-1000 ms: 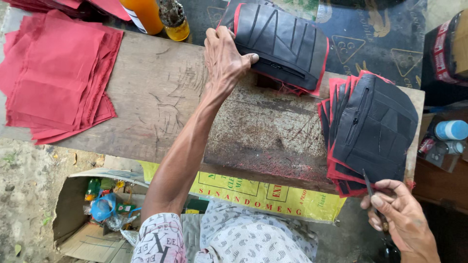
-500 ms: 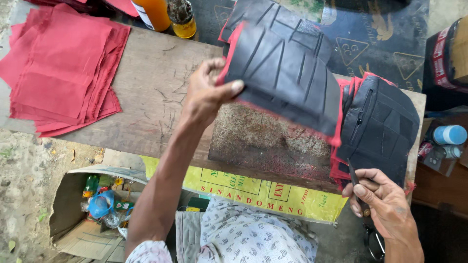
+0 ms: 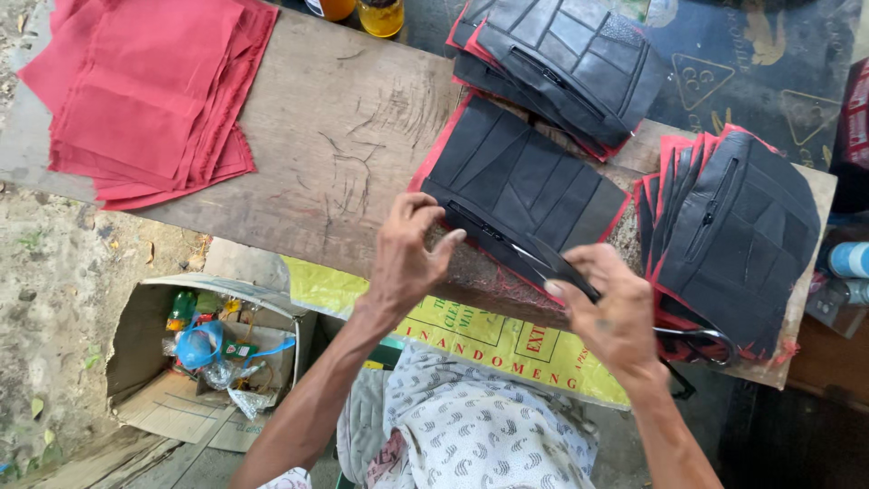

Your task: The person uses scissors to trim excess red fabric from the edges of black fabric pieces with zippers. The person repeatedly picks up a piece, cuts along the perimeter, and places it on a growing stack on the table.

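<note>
since 1 s ago: black panel off the far stack, now flat on the bench just in front of both hands; l hand came back from the far edge; r hand came up from below the bench edge onto the piece. half a sec ago the piece was in the air in the l hand, now it's down.

near: l hand pinching the near edge of the black stitched panel, fingers curled over by the zip end, closed on it. r hand closed round scissors, blades laid along the panel's near edge, loop handles hanging behind the hand toward the r pile. can't tell if blades are open or shut.

key relation: panel lies just past the hands, touching both. long axis runs diagonal, from far-left down to near-right, zip edge nearest the person. l hand holds the left end of that edge, r hand w/ scissors at the right end. both about equally near; scissor tip points toward the l hand along the edge.

mid: wooden bench, scratched, rusty patch under the panel. right: fanned pile of black-and-red pieces, just beside the r hand.

far: second stack of black pieces, its near edge touching the panel's far corner. far left: red cloth squares, well apart. two bottles at the far edge.
</note>
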